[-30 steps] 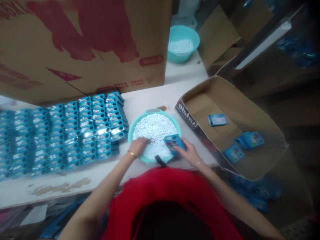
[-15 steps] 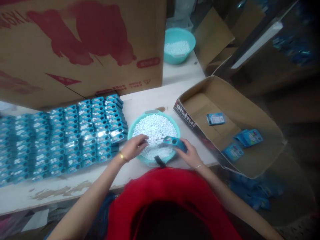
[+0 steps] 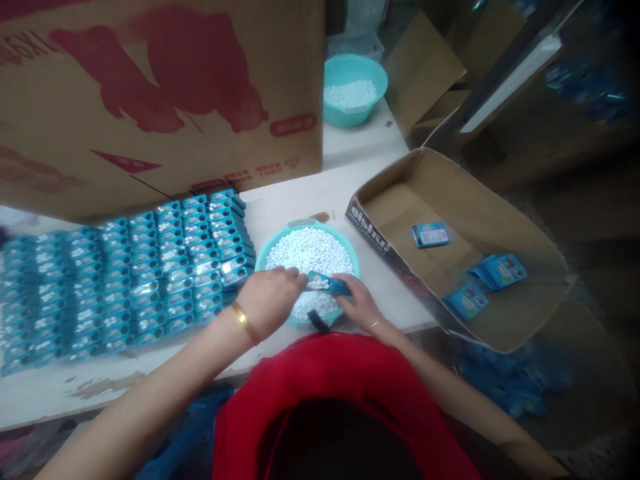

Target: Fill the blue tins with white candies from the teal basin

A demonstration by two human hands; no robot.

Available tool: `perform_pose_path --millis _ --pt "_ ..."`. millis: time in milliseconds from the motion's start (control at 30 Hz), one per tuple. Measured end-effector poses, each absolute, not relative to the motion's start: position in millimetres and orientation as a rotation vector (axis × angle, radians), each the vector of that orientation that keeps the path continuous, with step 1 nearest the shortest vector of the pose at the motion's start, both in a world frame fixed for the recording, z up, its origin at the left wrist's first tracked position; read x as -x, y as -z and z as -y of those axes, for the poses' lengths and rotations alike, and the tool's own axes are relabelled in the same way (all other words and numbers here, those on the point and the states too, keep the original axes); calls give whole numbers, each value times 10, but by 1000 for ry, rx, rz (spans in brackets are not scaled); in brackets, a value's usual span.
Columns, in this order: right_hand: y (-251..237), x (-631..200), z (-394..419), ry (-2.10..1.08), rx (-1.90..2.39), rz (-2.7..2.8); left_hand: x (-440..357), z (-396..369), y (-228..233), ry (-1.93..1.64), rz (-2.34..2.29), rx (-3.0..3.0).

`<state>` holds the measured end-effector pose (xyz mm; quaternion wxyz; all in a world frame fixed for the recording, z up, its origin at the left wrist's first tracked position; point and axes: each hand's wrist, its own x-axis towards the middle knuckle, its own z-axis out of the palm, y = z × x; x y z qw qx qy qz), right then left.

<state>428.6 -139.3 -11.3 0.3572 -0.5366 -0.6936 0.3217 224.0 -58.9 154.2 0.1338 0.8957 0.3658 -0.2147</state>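
Note:
A teal basin (image 3: 271,247) full of small white pellets (image 3: 313,250) sits on the white table in front of me. Over its near side my right hand (image 3: 360,305) holds a small blue box (image 3: 327,284) lying flat. My left hand (image 3: 273,299) is raised above the basin with its fingertips pinched at the box's left end, apparently holding pellets. A gold bangle is on my left wrist. To the left, several rows of filled blue boxes (image 3: 150,267) stand packed on the table.
A large cardboard carton (image 3: 160,93) with red print stands behind the rows. An open cardboard box (image 3: 465,220) at the right holds a few blue boxes. A second teal basin (image 3: 354,88) with pellets sits at the back. More blue packs lie on the floor at right.
My left hand has risen out of the pellets and moved right to the box's end. My right hand has tipped the blue box from upright to lying flat.

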Motion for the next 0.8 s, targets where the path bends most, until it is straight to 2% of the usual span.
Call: perform_pose_path --millis 100,200,300,400,567,667,800 --pt "142 -4275 1400 -830 1383 1762 -2246 634 -1595 560 -1032 -2663" --pt "143 -4303 1404 -845 1409 1740 -2042 612 -1426 381 -1087 -2668" --pt "120 -4378 1415 -864 1464 1686 -1735 576 -954 281 -1308 -2467" --pt "82 -4472 1424 -878 1535 1585 -1603 626 -301 349 -1435 -2193" --pt "11 -4553 1419 -847 1640 1449 -2037 835 515 178 -1398 -2073" --pt "-10 -4554 1421 -840 1659 1406 -2270 886 672 42 -1386 -2004" --pt "-3 -4571 1440 -849 1672 1395 -2125 854 531 -79 -1336 -1948"
